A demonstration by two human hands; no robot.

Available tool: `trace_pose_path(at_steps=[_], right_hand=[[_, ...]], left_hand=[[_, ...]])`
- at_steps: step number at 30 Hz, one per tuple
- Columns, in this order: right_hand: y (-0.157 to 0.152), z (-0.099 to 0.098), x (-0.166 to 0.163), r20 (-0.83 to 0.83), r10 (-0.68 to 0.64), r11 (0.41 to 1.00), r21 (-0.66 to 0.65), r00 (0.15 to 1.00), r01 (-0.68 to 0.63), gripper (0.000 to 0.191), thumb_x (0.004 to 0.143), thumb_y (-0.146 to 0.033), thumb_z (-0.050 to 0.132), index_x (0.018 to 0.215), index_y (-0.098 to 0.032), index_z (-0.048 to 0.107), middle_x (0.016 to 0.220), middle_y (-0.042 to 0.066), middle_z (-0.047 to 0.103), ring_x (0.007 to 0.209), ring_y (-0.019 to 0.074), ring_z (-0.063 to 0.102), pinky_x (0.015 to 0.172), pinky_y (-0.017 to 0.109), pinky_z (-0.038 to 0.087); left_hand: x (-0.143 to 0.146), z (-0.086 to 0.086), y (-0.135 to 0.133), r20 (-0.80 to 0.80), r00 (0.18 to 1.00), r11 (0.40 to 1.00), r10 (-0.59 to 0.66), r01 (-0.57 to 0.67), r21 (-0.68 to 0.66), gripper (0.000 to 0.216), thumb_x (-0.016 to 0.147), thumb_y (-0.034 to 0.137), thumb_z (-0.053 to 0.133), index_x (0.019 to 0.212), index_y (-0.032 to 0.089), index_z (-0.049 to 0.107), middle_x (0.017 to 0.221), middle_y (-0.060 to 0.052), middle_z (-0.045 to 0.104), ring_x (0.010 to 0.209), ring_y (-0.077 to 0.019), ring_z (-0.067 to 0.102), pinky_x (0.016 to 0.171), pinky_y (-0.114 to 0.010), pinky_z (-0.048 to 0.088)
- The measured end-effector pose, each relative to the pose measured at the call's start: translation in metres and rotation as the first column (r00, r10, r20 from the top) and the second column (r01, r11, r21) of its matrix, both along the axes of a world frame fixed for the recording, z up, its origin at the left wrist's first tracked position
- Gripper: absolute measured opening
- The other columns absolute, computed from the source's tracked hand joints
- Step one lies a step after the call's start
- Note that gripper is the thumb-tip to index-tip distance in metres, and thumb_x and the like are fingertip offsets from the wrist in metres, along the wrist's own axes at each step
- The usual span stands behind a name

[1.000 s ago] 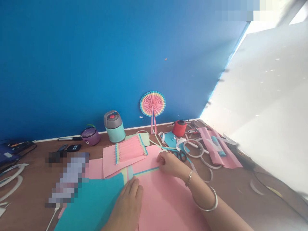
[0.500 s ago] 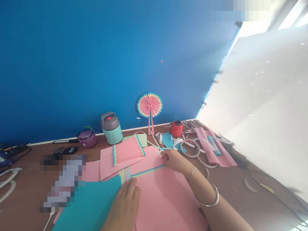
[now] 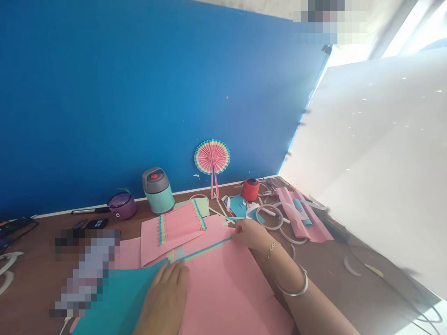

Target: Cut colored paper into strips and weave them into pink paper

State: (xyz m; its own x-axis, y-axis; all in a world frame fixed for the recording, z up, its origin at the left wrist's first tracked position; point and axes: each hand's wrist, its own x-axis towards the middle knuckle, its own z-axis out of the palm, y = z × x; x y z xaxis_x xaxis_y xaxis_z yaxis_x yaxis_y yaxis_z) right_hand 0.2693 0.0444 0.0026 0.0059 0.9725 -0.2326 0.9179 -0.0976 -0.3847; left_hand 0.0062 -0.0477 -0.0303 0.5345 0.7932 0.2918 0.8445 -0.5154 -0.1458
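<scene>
My left hand (image 3: 164,295) lies flat, fingers stretched, across the edge where teal paper (image 3: 118,293) meets a large pink paper sheet (image 3: 223,288). A narrow blue and pale-yellow paper strip (image 3: 206,248) runs along the top edge of that sheet. At the strip's right end, my right hand (image 3: 251,236) has its fingers curled and pinched on the sheet's corner; the fingertips are partly hidden. Beyond the hands, a pleated pink paper piece (image 3: 182,223) with blue and yellow borders rests on other pink paper.
A round pleated fan (image 3: 212,157) leans against the blue wall. Along the back stand a teal food jar (image 3: 159,197), a purple cup (image 3: 122,206) and a red container (image 3: 250,190). Tape rings (image 3: 269,217), paper scraps and folded pink paper (image 3: 303,215) lie to the right.
The camera view has tilted slightly up and turned right. My right hand has come down slightly to the strip's right end; my left hand stays on the papers.
</scene>
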Motion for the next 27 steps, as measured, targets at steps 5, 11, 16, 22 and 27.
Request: trace_pose_path(at_steps=[5,11,16,22,27], right_hand=[[-0.002,0.001,-0.006,-0.128,0.149,0.988,-0.018,0.981,-0.152,0.01,0.068,-0.02,0.057,0.058,-0.018,0.06,0.071,0.004,0.065,0.062,0.0149,0.055,0.05,0.022,0.027],[0.003,0.001,-0.01,-0.055,-0.023,0.976,0.216,0.998,0.034,0.014,0.076,-0.015,0.05,0.071,-0.018,0.063,0.071,0.003,0.061,0.064,0.0132,0.052,0.054,0.022,0.027],[0.007,-0.008,-0.016,-0.07,0.024,0.921,0.39,0.997,0.005,0.014,0.081,-0.016,0.048,0.079,-0.018,0.062,0.086,0.004,0.058,0.077,0.0142,0.053,0.06,0.022,0.031],[0.011,-0.012,-0.01,-0.124,-0.104,0.837,0.525,0.987,0.154,0.013,0.085,-0.024,0.046,0.08,-0.018,0.056,0.082,0.003,0.055,0.074,0.0158,0.051,0.061,0.024,0.033],[0.013,-0.015,-0.011,-0.115,0.057,0.914,0.407,0.992,-0.005,0.014,0.081,-0.018,0.051,0.079,-0.018,0.065,0.091,0.006,0.059,0.091,0.019,0.05,0.074,0.026,0.036]], left_hand=[[-0.005,-0.001,0.003,0.061,0.997,0.985,0.051,-0.06,0.16,0.041,0.077,0.002,0.035,0.106,0.018,0.059,0.094,-0.006,0.068,0.09,-0.0241,0.062,0.082,-0.041,0.047],[0.005,-0.01,-0.001,0.043,0.976,0.966,-0.215,0.206,0.154,0.046,0.089,0.033,0.04,0.134,0.023,0.04,0.134,-0.003,0.052,0.122,-0.0197,0.045,0.096,-0.032,0.04],[0.005,-0.016,0.0,0.003,0.954,0.953,-0.3,0.3,0.034,0.051,0.089,0.037,0.041,0.139,0.026,0.034,0.138,-0.003,0.047,0.126,-0.0218,0.042,0.1,-0.035,0.037],[-0.002,-0.021,0.007,0.032,0.906,0.906,-0.421,0.42,0.046,0.042,0.088,0.037,0.044,0.128,0.024,0.049,0.132,-0.005,0.054,0.12,-0.0227,0.049,0.1,-0.037,0.04],[0.007,-0.003,-0.005,0.205,0.939,0.961,-0.276,0.275,0.034,0.029,0.089,0.018,0.037,0.081,0.021,0.064,0.086,-0.002,0.069,0.093,-0.0171,0.062,0.104,-0.039,0.037]])
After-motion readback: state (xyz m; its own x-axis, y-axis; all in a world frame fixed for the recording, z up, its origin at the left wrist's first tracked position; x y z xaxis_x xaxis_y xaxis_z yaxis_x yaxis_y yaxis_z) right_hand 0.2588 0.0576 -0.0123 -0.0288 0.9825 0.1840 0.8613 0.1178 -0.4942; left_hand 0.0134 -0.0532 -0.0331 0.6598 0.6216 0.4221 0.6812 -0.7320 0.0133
